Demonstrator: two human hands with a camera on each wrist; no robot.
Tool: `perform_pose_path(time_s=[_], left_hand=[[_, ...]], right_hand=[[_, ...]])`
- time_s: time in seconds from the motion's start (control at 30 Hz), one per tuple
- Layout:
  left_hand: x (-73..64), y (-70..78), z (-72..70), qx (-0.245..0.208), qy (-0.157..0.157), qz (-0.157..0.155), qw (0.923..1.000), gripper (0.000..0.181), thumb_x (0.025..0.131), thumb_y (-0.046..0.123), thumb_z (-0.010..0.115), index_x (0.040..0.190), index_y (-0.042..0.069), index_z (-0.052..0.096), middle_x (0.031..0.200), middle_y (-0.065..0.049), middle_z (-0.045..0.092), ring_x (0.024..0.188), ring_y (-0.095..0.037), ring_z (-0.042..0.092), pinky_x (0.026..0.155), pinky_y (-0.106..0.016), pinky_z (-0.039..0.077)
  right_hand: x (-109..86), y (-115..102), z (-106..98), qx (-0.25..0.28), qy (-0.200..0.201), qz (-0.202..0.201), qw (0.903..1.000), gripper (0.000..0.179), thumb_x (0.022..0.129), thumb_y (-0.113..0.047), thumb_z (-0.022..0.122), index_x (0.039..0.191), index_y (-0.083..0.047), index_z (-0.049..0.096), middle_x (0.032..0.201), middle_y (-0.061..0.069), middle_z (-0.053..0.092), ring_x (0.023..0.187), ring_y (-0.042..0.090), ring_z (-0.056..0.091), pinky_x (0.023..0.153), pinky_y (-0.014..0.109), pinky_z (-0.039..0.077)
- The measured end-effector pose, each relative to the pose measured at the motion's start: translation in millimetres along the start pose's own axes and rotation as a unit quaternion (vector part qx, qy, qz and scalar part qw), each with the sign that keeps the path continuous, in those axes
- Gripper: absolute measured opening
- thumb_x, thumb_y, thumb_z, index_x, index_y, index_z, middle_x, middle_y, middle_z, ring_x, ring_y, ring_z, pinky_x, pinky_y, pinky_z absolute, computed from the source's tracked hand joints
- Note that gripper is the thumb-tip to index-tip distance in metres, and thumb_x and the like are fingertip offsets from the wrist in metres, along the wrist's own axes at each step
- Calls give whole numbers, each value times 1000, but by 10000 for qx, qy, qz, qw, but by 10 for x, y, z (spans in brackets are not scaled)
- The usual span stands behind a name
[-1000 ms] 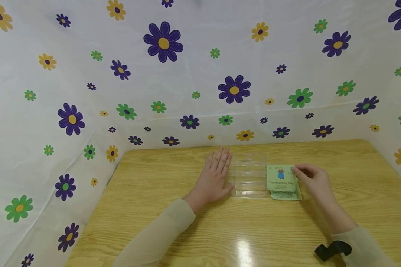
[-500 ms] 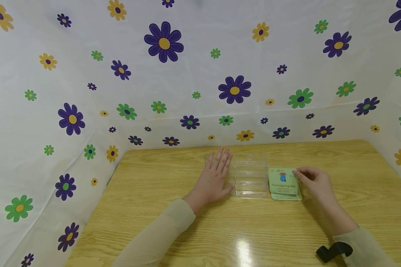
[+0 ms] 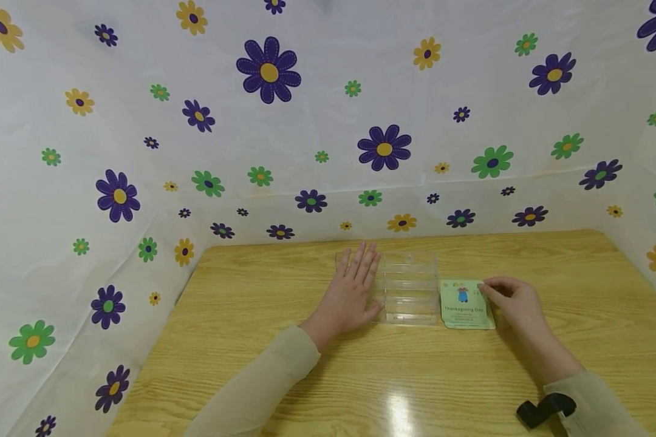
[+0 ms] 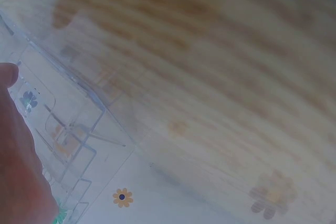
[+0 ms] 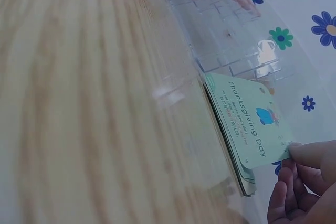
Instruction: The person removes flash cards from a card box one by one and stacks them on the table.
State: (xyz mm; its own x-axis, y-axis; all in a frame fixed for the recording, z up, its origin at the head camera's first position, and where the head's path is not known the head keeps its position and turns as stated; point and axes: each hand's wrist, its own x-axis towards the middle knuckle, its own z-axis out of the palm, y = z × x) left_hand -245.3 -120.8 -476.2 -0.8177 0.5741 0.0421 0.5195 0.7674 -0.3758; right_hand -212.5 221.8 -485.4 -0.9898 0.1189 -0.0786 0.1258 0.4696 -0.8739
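My left hand [image 3: 350, 294] lies flat with straight fingers on the left part of a clear plastic tiered card holder [image 3: 411, 285]. Its slots show no cards where they are visible, and the part under my hand is hidden. Just right of the holder is a stack of light green cards [image 5: 231, 153]. The top one, a "Thanksgiving Day" card [image 3: 463, 306] with a small figure in blue, is pinched at its upper right corner by the thumb and fingers of my right hand [image 3: 516, 303]. In the right wrist view, this card overlaps the stack slightly askew.
Everything rests on a wooden table [image 3: 284, 376]. A white flower-print cloth [image 3: 317, 109] rises along the table's back and sides. A black strap [image 3: 546, 409] hangs at the right sleeve.
The right hand has drawn the Thanksgiving Day card down toward the person, so it now covers the "April Fool's Day" card beneath. The left hand and holder have stayed put.
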Motion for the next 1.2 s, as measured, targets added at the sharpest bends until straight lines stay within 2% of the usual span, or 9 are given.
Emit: perform_pose_path(time_s=[0.2,0.5,0.8,1.03,1.2], left_hand=[[1,-1,5,-38,30,-19,10000,101,105,70,35,170,2,-1,179,-17,-12,168,-36,-7,137,-54,4],[2,3,11,-62,29,-4,10000,100,105,70,36,170,2,0,179,-17,-10,168,-36,-6,137,-54,5],[1,2,12,11,91,-2,10000,101,105,70,36,170,2,2,179,-17,-8,168,-37,-2,137,-55,7],[3,0,23,38,126,-15,9999,101,105,71,36,170,2,1,179,-17,-9,168,-37,-3,137,-54,6],[2,-1,22,35,100,-18,9999,101,105,70,36,170,2,0,179,-17,-10,168,-36,-4,137,-54,6]], right_hand=[[32,33,0,-41,-22,-56,10000,36,105,-15,67,126,14,69,106,10,75,81,-7,53,69,11,49],[44,45,15,-84,-38,-37,10000,35,105,-14,67,127,13,69,112,18,75,81,-7,54,69,10,51],[56,68,20,-27,-1,-49,10000,34,103,-11,68,127,13,70,106,12,76,79,-7,55,67,12,54],[83,76,24,-233,67,138,9996,37,102,-18,72,126,10,72,122,28,72,85,-2,54,66,11,50],[101,78,27,-341,104,178,9992,37,101,-20,74,124,9,74,124,28,73,85,-3,54,67,10,49]])
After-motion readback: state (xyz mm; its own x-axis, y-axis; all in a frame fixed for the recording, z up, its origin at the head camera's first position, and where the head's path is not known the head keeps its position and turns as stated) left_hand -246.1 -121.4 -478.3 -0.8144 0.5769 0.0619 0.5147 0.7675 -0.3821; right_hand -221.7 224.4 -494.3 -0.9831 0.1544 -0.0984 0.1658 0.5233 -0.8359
